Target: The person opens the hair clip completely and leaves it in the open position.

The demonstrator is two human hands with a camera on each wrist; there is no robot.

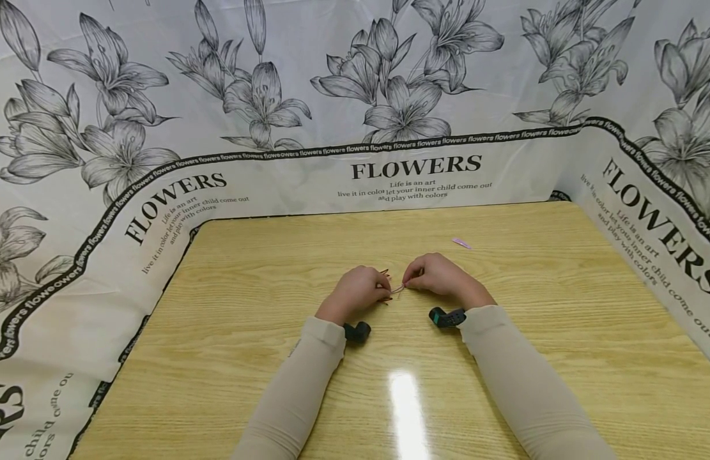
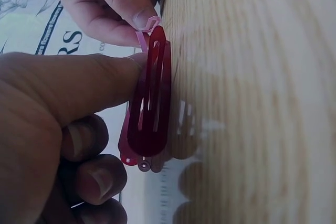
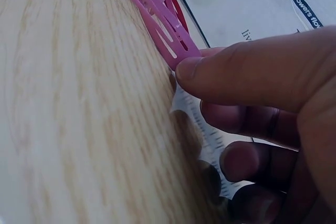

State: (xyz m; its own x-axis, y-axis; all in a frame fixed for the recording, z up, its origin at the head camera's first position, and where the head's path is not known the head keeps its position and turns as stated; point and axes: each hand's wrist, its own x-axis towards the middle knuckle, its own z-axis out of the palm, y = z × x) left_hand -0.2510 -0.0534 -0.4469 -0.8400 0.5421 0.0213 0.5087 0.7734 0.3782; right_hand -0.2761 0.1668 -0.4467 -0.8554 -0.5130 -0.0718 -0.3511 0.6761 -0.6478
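Left hand (image 1: 357,292) clamps a stack of dark red snap hair clips (image 2: 149,103) under its thumb; right hand (image 1: 438,275) pinches a pink snap clip (image 3: 160,24) against them, just above the wooden table (image 1: 245,306). Another pink clip (image 1: 461,243) lies beyond.

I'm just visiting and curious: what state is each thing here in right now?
left hand: grips the red hair clips
red hair clips: bunched together, held
right hand: pinches the pink hair clip
pink hair clip: held at one end
small pink piece: lying loose on the table
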